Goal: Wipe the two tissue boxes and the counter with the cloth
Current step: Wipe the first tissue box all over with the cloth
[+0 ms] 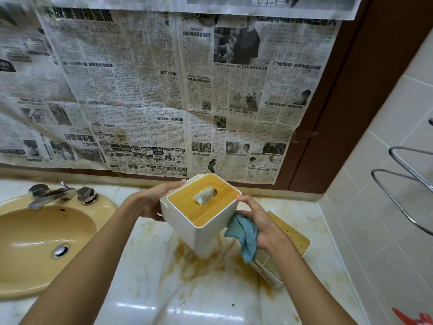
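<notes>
Fingers (173, 184) of both hands clasp tissue box (201, 221); right hand (260, 221) also pinches cloth (244, 238).

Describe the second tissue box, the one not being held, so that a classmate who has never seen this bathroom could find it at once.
Start at the yellow sink and move right across the stained white marble counter. Beyond the raised white tissue box with a wooden lid, behind the right hand with the blue cloth, a second wooden-lidded white box rests on the counter, lower and flatter.

A tissue box (201, 216) is held above the counter (145, 277), sink (42, 233) left, second box (290, 240) right.
</notes>
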{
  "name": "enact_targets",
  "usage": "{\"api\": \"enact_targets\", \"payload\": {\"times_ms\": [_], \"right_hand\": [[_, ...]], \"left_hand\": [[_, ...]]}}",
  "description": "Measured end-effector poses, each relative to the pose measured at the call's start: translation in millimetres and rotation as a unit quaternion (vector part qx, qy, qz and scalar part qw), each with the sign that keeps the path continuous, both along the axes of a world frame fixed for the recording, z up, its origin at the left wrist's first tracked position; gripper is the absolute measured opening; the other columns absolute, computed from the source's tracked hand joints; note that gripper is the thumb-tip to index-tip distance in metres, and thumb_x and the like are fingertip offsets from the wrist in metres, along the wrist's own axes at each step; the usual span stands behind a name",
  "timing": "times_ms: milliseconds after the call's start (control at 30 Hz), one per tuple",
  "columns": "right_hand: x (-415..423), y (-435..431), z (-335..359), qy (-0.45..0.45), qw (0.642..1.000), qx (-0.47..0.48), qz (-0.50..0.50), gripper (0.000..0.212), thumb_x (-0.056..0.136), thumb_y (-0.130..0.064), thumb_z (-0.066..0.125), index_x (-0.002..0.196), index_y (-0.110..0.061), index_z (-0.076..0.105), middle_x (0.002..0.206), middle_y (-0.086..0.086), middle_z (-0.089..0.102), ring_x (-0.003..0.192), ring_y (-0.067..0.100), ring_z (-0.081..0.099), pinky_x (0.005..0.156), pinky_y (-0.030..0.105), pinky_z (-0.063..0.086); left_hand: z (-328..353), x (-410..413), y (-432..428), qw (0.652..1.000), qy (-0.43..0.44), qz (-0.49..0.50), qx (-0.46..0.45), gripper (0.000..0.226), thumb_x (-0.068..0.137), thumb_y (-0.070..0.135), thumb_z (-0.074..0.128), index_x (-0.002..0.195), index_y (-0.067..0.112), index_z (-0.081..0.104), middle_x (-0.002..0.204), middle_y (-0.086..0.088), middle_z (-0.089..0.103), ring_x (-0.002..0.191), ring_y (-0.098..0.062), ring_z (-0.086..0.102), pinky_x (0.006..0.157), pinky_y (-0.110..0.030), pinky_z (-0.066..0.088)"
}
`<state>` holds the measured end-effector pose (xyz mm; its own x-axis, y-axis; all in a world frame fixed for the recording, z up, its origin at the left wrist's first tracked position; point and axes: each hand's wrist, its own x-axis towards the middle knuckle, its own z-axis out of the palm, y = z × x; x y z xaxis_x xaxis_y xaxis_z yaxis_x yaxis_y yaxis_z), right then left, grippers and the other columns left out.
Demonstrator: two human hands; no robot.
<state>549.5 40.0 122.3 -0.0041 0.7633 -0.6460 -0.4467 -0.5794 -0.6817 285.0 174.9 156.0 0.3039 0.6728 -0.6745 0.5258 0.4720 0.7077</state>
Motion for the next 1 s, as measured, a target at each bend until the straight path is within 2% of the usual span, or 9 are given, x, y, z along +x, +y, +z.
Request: {"api": "enact_targets", "payload": {"times_ms": [100, 167, 233, 367, 567, 667, 733, 833, 1000], "right_hand": [[-1, 0, -1, 0.056, 0.998, -0.006, -0.040, 0.075, 0.068, -0.050, 0.082, 0.116, 0.006, 0.066, 0.097, 0.023, 0.070, 0.080, 0.035, 0.070, 0.078, 0.042, 0.059], [-1, 0, -4, 0.092, 0.993, -0.004, -0.072, 0.062, 0.074, -0.048, 0.077, 0.106, 0.004, 0.067, 0.092, 0.022, 0.070, 0.077, 0.035, 0.069, 0.078, 0.043, 0.056], [-2, 0, -12, 0.097, 0.990, -0.001, -0.099, 0.067, 0.073, -0.048, 0.078, 0.113, 0.004, 0.065, 0.097, 0.023, 0.070, 0.081, 0.035, 0.069, 0.078, 0.043, 0.057], [-15, 1, -20, 0.066, 0.987, -0.002, -0.145, 0.082, 0.063, -0.048, 0.085, 0.126, 0.001, 0.062, 0.115, 0.024, 0.071, 0.097, 0.037, 0.069, 0.094, 0.048, 0.053], [-23, 5, -35, 0.003, 0.981, 0.017, -0.193, 0.091, 0.038, -0.054, 0.099, 0.114, -0.011, 0.072, 0.108, 0.014, 0.077, 0.101, 0.035, 0.073, 0.095, 0.056, 0.055], [-21, -6, -23, -0.013, 0.985, 0.032, -0.169, 0.070, 0.062, -0.054, 0.090, 0.111, -0.006, 0.073, 0.106, 0.015, 0.076, 0.100, 0.031, 0.072, 0.093, 0.049, 0.056], [-6, -7, -22, 0.050, 0.984, 0.032, -0.169, 0.052, 0.083, -0.044, 0.075, 0.108, 0.001, 0.068, 0.107, 0.018, 0.071, 0.089, 0.031, 0.069, 0.084, 0.043, 0.055], [21, -2, -18, 0.099, 0.972, 0.032, -0.209, 0.031, 0.087, -0.022, 0.063, 0.106, 0.002, 0.065, 0.114, 0.019, 0.064, 0.090, 0.033, 0.063, 0.094, 0.044, 0.050], [34, 21, 2, 0.044, 0.944, 0.154, -0.289, 0.044, 0.094, 0.000, 0.060, 0.138, -0.004, 0.056, 0.137, 0.021, 0.061, 0.112, 0.031, 0.064, 0.086, 0.042, 0.055]], "left_hand": [[-8, 2, 5, 0.988, -0.094, 0.122, -0.024, 0.101, 0.066, 0.096, 0.055, 0.133, 0.023, 0.066, 0.124, -0.016, 0.072, 0.104, -0.034, 0.071, 0.088, -0.046, 0.057], [-18, -2, 2, 0.954, -0.192, 0.224, -0.061, 0.116, 0.067, 0.092, 0.061, 0.159, 0.026, 0.037, 0.138, -0.023, 0.060, 0.108, -0.047, 0.070, 0.086, -0.056, 0.060], [-28, -2, -13, 0.937, -0.222, 0.253, -0.093, 0.126, 0.067, 0.087, 0.066, 0.165, 0.026, 0.016, 0.142, -0.026, 0.054, 0.111, -0.054, 0.067, 0.086, -0.062, 0.058], [-49, 20, -49, 0.947, -0.218, 0.198, -0.128, 0.125, 0.060, 0.082, 0.076, 0.145, -0.005, 0.046, 0.123, -0.014, 0.067, 0.103, -0.037, 0.072, 0.095, -0.058, 0.056], [-70, 43, -54, 0.933, -0.228, 0.267, -0.075, 0.079, 0.076, 0.067, 0.075, 0.126, 0.006, 0.067, 0.117, -0.012, 0.063, 0.093, -0.031, 0.070, 0.085, -0.046, 0.061], [-66, 43, -54, 0.906, -0.261, 0.321, -0.086, 0.069, 0.082, 0.063, 0.070, 0.113, 0.002, 0.067, 0.108, -0.016, 0.060, 0.092, -0.034, 0.066, 0.087, -0.046, 0.059], [-63, 38, -52, 0.876, -0.300, 0.356, -0.124, 0.070, 0.079, 0.064, 0.070, 0.105, -0.001, 0.063, 0.102, -0.017, 0.057, 0.090, -0.034, 0.063, 0.082, -0.044, 0.058], [-64, 26, -48, 0.856, -0.328, 0.358, -0.175, 0.075, 0.073, 0.066, 0.072, 0.102, -0.002, 0.060, 0.097, -0.018, 0.059, 0.085, -0.034, 0.064, 0.077, -0.044, 0.057], [-74, 18, -51, 0.860, -0.332, 0.314, -0.227, 0.075, 0.066, 0.065, 0.074, 0.101, 0.001, 0.059, 0.093, -0.018, 0.065, 0.083, -0.034, 0.067, 0.076, -0.042, 0.058]]}}
